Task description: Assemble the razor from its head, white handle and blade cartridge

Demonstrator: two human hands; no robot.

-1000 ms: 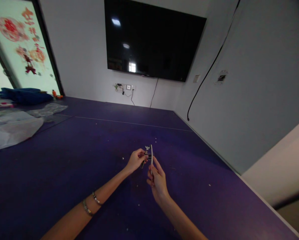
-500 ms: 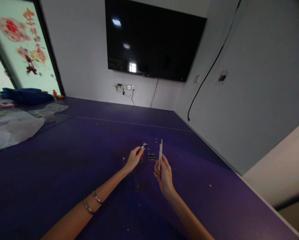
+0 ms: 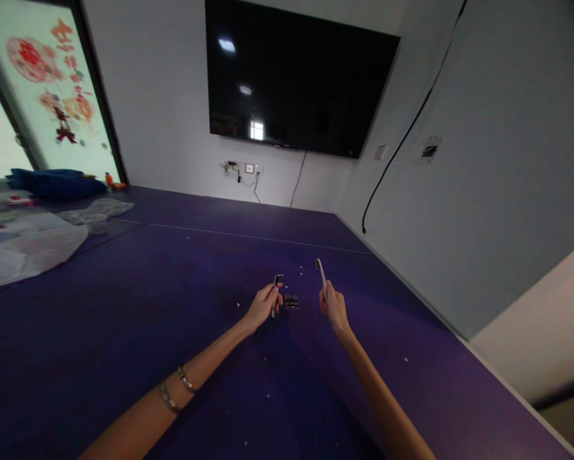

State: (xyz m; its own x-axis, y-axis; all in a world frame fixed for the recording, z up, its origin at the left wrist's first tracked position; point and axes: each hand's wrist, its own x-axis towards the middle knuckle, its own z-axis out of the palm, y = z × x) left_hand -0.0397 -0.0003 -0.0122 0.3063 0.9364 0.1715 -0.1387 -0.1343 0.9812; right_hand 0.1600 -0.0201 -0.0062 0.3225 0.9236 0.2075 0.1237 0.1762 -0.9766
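Right now the left hand (image 3: pixel 262 307) pinches a small thin tool (image 3: pixel 276 281) between thumb and fingers, its bent head sticking out beyond the fingertips. Off to the right of that grip, well apart, the right hand (image 3: pixel 335 308) is closed around the lower end of a pale stick (image 3: pixel 322 275), whose top rises beyond the fist. Between the two grips, nearer the left, a small dark box (image 3: pixel 291 301) lies on the purple table (image 3: pixel 147 345). A careless inward sweep of either hand could knock the box; a loose pinch might let the thin tool slip.
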